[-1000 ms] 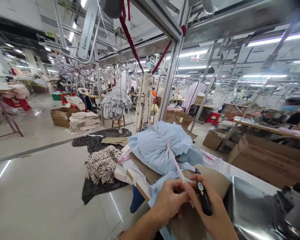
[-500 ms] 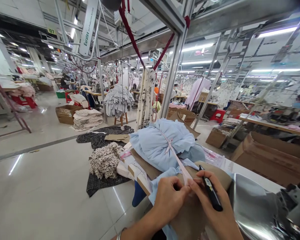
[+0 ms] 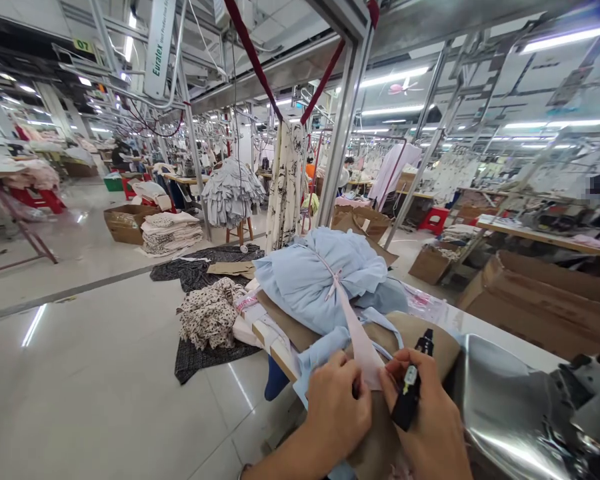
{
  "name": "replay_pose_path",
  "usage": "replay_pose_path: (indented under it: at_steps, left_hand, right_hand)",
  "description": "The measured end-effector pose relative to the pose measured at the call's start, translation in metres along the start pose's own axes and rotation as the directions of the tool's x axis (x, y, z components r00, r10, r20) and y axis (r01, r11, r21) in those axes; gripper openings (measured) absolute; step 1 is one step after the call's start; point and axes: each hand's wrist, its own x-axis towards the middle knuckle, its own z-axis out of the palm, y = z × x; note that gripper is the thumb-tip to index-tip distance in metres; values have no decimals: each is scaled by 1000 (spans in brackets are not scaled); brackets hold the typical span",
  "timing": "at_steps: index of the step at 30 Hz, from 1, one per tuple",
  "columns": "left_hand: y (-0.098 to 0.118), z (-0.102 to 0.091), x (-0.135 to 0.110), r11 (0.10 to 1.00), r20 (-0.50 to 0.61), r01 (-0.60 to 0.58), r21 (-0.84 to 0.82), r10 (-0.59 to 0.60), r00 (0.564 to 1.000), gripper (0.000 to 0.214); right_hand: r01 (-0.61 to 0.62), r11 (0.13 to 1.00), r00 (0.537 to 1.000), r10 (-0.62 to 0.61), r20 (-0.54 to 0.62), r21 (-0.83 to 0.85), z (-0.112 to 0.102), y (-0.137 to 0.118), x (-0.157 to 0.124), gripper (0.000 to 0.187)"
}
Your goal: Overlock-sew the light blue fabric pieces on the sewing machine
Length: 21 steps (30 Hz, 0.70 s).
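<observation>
A bundle of light blue fabric (image 3: 325, 273) lies on the table, tied round with a pale pink cloth strip (image 3: 363, 347). The strip's loose end widens and is spread toward me. My left hand (image 3: 337, 400) is closed, its curled fingers at the left edge of the strip; the fingertips are partly hidden. Thumb and finger of my right hand (image 3: 427, 407) pinch the strip's right edge. Tucked in the same hand is a black marker pen (image 3: 413, 390), tilted with its upper end away from me. Blue fabric pieces and brown material lie under my hands.
A shiny metal machine part (image 3: 505, 400) stands close on my right. Cardboard boxes (image 3: 545, 307) are beyond the table at right. To the left, spotted fabric (image 3: 210, 313) lies heaped on dark cloth on the floor. A metal post (image 3: 343, 127) rises behind the bundle.
The strip's end is now spread wider and flatter between my hands, which have moved slightly apart. The marker has tilted the other way in my right hand. The view has shifted slightly.
</observation>
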Motion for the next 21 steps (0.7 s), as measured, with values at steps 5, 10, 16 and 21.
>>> replay_pose_path:
  at_steps: [5,10,16,21]
  left_hand:
    - [-11,0,5,947,-5,-306,-96,307,952,40]
    - [-17,-13,18,893,103,-395,-213,423,900,51]
    - [-12,-9,30,891,46,-235,-388,273,961,22]
    - [-8,0,28,917,-26,-181,-357,184,983,17]
  right_hand:
    - [22,997,992,-32,-125,-81,8,0,-7,31]
    - [-25,995,993,14,-115,-93,2,14,-5,39]
    - [19,997,999,-22,-44,-75,0,24,-3,42]
    - [44,993,998,-49,-42,-111,-4,15,0,42]
